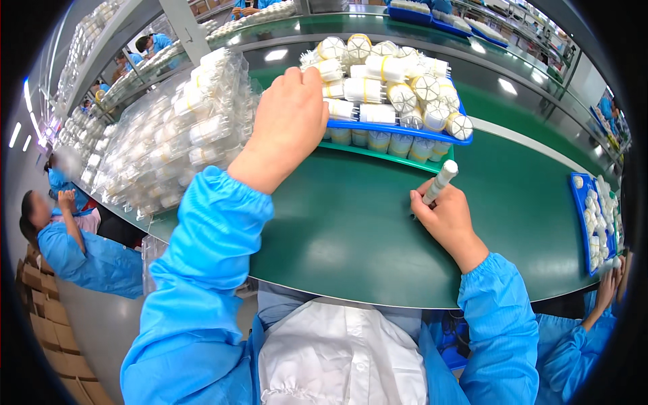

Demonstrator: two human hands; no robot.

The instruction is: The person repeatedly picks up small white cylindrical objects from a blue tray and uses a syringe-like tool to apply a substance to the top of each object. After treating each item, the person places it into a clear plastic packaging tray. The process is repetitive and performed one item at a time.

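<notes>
White, yellow-banded cylindrical bundles (364,90) lay just right of my nearer left fingers (312,79), several crosswise; that grip I couldn't tell. My right fingers (422,208) clasped a pale pen-shaped tube (443,178).

Tube lights (15,135) glow at left above a grey floor (115,317), cardboard boxes (50,314) and a green table (324,243).

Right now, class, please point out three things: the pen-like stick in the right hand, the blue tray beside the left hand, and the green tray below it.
Pen-like stick (441,181): head view, middle of its shaft.
Blue tray (432,136): head view, front rim.
Green tray (432,167): head view, front edge.
</notes>
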